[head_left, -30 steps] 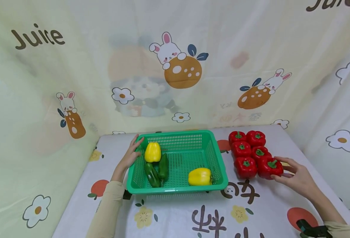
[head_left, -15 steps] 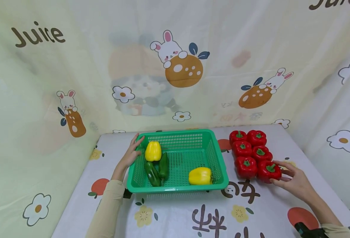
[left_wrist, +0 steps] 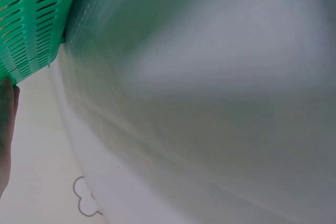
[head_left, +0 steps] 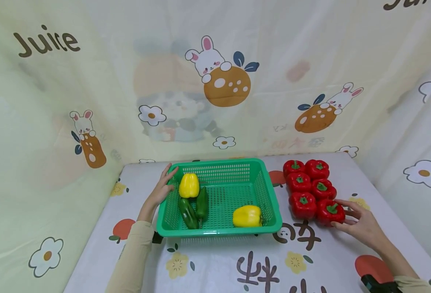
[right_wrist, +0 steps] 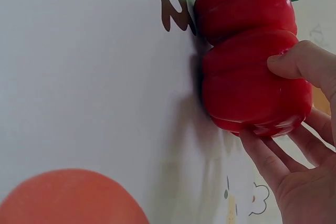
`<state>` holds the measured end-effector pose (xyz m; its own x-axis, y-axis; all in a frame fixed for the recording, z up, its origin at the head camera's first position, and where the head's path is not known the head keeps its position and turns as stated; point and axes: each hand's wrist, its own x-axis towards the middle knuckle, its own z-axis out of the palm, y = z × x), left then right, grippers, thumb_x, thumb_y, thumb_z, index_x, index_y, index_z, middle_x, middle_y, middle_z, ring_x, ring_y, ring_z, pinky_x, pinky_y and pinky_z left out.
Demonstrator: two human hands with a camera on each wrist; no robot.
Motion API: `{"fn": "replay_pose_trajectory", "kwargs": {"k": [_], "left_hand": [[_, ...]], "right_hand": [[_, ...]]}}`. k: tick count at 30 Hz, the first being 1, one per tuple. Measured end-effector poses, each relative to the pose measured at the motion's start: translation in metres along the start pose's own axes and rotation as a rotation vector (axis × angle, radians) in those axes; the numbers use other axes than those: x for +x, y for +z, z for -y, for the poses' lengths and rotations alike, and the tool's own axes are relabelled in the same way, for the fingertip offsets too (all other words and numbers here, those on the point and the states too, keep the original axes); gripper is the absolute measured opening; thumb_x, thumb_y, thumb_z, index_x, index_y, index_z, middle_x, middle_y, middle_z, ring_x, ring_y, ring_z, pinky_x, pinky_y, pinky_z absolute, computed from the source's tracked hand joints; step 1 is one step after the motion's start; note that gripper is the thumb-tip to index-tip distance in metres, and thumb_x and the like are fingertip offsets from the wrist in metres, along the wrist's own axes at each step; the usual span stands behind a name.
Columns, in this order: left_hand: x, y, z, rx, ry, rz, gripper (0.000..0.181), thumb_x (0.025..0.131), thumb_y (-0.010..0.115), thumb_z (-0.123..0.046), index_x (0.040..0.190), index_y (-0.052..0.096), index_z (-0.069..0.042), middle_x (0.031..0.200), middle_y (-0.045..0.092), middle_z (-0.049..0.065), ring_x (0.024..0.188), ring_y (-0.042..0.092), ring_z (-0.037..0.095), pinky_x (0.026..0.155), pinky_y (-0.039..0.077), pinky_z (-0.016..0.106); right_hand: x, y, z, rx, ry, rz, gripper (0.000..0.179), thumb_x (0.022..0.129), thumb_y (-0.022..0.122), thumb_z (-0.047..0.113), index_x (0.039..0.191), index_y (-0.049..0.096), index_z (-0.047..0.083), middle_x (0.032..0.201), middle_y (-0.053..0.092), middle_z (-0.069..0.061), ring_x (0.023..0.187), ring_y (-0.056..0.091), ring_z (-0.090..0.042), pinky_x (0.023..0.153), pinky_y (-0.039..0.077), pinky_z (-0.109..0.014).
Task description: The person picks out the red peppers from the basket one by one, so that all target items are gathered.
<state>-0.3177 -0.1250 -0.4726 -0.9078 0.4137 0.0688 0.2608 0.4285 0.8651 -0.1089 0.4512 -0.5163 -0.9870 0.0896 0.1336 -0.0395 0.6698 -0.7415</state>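
My right hand (head_left: 359, 224) holds the nearest-right red bell pepper (head_left: 330, 211) between thumb and fingers. In the right wrist view, the thumb (right_wrist: 294, 64) lies on its upper side and the fingers (right_wrist: 268, 156) on its end. This pepper sits against another red bell pepper (head_left: 302, 205). With straight fingers my left hand (head_left: 160, 191) touches the left rim of a green plastic basket (head_left: 219, 233). In it are an upright yellow bell pepper (head_left: 189, 185), a yellow bell pepper lying on its side (head_left: 247, 216) and two dark green peppers (head_left: 202, 203).
Several more red bell peppers (head_left: 298, 182) stand in two columns right of the basket. A printed cloth (head_left: 215, 264) covers the table, and a patterned curtain (head_left: 270, 122) hangs behind it and at both sides.
My right hand has moved slightly left with the red bell pepper, bringing it in line beside its neighbour. The left hand and the basket keep their places.
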Motion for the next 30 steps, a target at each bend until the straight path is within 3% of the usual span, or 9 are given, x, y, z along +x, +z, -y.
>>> {"fn": "replay_pose_trajectory", "kwargs": {"k": [4, 12, 15, 18, 21, 28, 30], "left_hand": [[0.008, 0.005, 0.022, 0.006, 0.010, -0.025, 0.078, 0.079, 0.047, 0.008, 0.154, 0.029, -0.002, 0.165, -0.004, 0.015, 0.149, -0.007, 0.039, 0.110, 0.004, 0.070], [0.015, 0.007, 0.024, 0.009, 0.005, -0.027, 0.079, 0.078, 0.047, 0.006, 0.155, 0.030, -0.006, 0.166, -0.003, 0.009, 0.149, -0.006, 0.037, 0.111, 0.006, 0.070], [0.018, 0.008, 0.024, 0.019, 0.003, -0.018, 0.079, 0.079, 0.047, 0.006, 0.155, 0.029, -0.006, 0.166, -0.003, 0.008, 0.149, -0.005, 0.036, 0.111, 0.007, 0.070], [0.018, 0.009, 0.024, 0.037, -0.008, -0.018, 0.079, 0.079, 0.048, 0.005, 0.155, 0.029, -0.006, 0.166, -0.002, 0.008, 0.150, -0.004, 0.037, 0.111, 0.007, 0.069], [0.017, 0.008, 0.024, 0.056, -0.013, -0.021, 0.078, 0.079, 0.049, 0.003, 0.155, 0.030, -0.006, 0.166, -0.001, 0.010, 0.150, -0.003, 0.037, 0.111, 0.007, 0.069], [0.018, 0.004, 0.022, 0.104, 0.009, -0.039, 0.076, 0.081, 0.051, -0.002, 0.154, 0.029, -0.003, 0.165, 0.003, 0.013, 0.149, 0.004, 0.040, 0.111, 0.011, 0.069], [0.019, 0.003, 0.022, 0.114, 0.010, -0.043, 0.077, 0.082, 0.051, -0.004, 0.155, 0.027, -0.003, 0.164, 0.004, 0.015, 0.148, 0.005, 0.042, 0.110, 0.012, 0.069]], "right_hand": [[-0.002, 0.001, 0.000, -0.002, 0.015, 0.010, 0.071, 0.082, 0.080, 0.014, 0.140, 0.044, -0.006, 0.135, 0.044, -0.031, 0.105, 0.055, -0.052, 0.066, 0.055, -0.020], [0.001, -0.001, -0.001, 0.000, -0.002, 0.008, 0.070, 0.082, 0.079, 0.014, 0.140, 0.044, -0.006, 0.134, 0.046, -0.030, 0.101, 0.060, -0.042, 0.068, 0.054, -0.019], [0.001, -0.001, -0.003, 0.010, -0.005, 0.006, 0.070, 0.083, 0.079, 0.015, 0.140, 0.044, -0.006, 0.133, 0.046, -0.029, 0.099, 0.062, -0.019, 0.068, 0.054, -0.019], [0.001, 0.000, -0.005, 0.022, -0.014, 0.005, 0.070, 0.083, 0.079, 0.013, 0.140, 0.044, -0.005, 0.132, 0.046, -0.027, 0.096, 0.052, 0.009, 0.069, 0.054, -0.019], [0.001, 0.000, -0.007, 0.020, -0.026, -0.001, 0.069, 0.083, 0.079, 0.012, 0.140, 0.045, -0.005, 0.130, 0.047, -0.027, 0.095, 0.042, 0.021, 0.070, 0.054, -0.018], [0.008, -0.006, 0.000, -0.001, -0.053, -0.042, 0.063, 0.087, 0.075, 0.014, 0.139, 0.046, -0.005, 0.130, 0.047, -0.027, 0.097, 0.042, 0.021, 0.070, 0.048, -0.010], [0.011, -0.008, 0.006, -0.018, -0.054, -0.048, 0.062, 0.088, 0.073, 0.017, 0.139, 0.046, -0.004, 0.131, 0.048, -0.028, 0.103, 0.053, 0.006, 0.072, 0.046, -0.007]]}}
